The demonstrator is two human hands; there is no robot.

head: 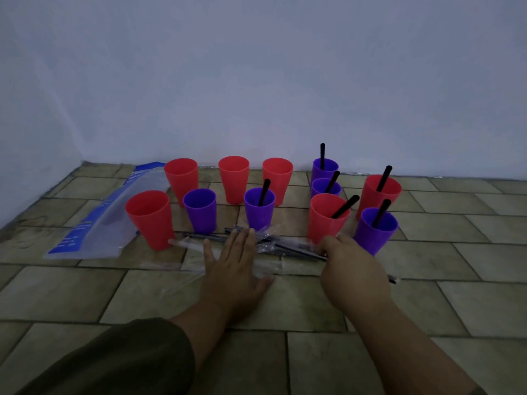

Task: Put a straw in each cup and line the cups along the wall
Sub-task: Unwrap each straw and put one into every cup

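Several red and purple cups stand on the tiled floor near the wall. Black straws stick out of several on the right, such as the red cup [328, 216] and the purple cup [374, 228], and out of a middle purple cup [259, 206]. The left red cup [150, 218], a purple cup [200, 209] and three red cups at the back hold no straw. A bundle of black straws [281, 245] in clear wrapping lies in front. My left hand [235, 263] presses flat on the wrapping. My right hand [349, 260] curls around straws at the bundle's right end.
A clear and blue plastic bag [94, 220] lies on the floor at the left, beside the red cups. The pale wall [256, 81] runs behind the cups and meets a side wall at the left corner. Bare tiles [313, 352] stretch in front.
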